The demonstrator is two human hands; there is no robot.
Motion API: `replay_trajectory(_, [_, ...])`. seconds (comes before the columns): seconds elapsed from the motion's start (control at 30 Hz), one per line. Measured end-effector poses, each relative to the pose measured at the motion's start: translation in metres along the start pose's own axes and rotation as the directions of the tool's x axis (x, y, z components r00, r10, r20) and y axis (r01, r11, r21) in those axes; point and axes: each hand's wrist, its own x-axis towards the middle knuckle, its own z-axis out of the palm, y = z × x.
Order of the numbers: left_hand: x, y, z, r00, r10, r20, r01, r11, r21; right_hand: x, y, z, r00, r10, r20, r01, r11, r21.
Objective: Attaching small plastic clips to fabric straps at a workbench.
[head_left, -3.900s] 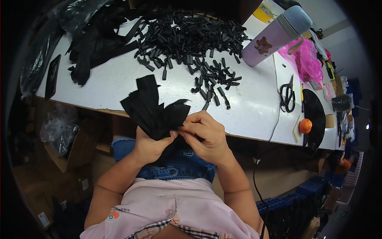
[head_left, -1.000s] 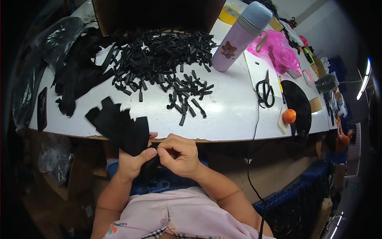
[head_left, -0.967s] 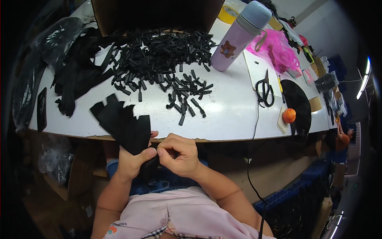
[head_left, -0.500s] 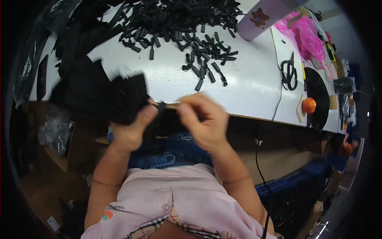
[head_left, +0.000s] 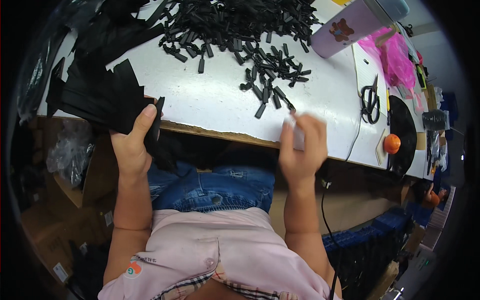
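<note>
- Left hand [head_left: 131, 143]: closed round 1 fanned bundle of black strips [head_left: 102, 95].
- Right hand [head_left: 304, 142]: blurred; from here I cannot tell whether it pinches anything.
- Small black pieces [head_left: 264, 94]: on the table [head_left: 210, 107], just beyond the right grip.

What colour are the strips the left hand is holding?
The strips in the left hand are black; the head view shows it best.

Black pieces [head_left: 245, 22] lie heaped across a white table [head_left: 210, 102], loose ones trailing toward its chipped near edge. A purple bottle [head_left: 345, 27] stands beside the heap; farther right lie paper [head_left: 363, 75], scissors [head_left: 370, 105] and a pink bag [head_left: 397, 62].
</note>
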Motion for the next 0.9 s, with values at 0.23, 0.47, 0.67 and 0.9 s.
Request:
replay_trajectory(0.23, [0.016, 0.008, -0.011, 0.995, -0.095, -0.014, 0.094, 0.995, -0.042, -0.099, -0.021, 0.074, 0.377, -0.089, 0.922, -0.515, 0.807, 0.288])
replay_trajectory(0.47, [0.023, 0.005, -0.015, 0.987, -0.156, -0.022, 0.155, 0.986, -0.059, -0.13, 0.006, 0.162, 0.033, -0.078, 0.996, -0.318, 0.944, 0.084])
replay_trajectory(0.67, [0.022, -0.003, -0.019, 0.994, -0.097, -0.044, 0.099, 0.994, 0.039, -0.077, 0.0, 0.213, 0.078, -0.189, 0.979, -0.245, 0.948, 0.203])
replay_trajectory(0.9, [0.021, 0.005, -0.015, 0.994, -0.113, 0.002, 0.112, 0.985, 0.129, -0.037, -0.018, 0.27, 0.08, -0.347, 0.935, -0.187, 0.916, 0.356])
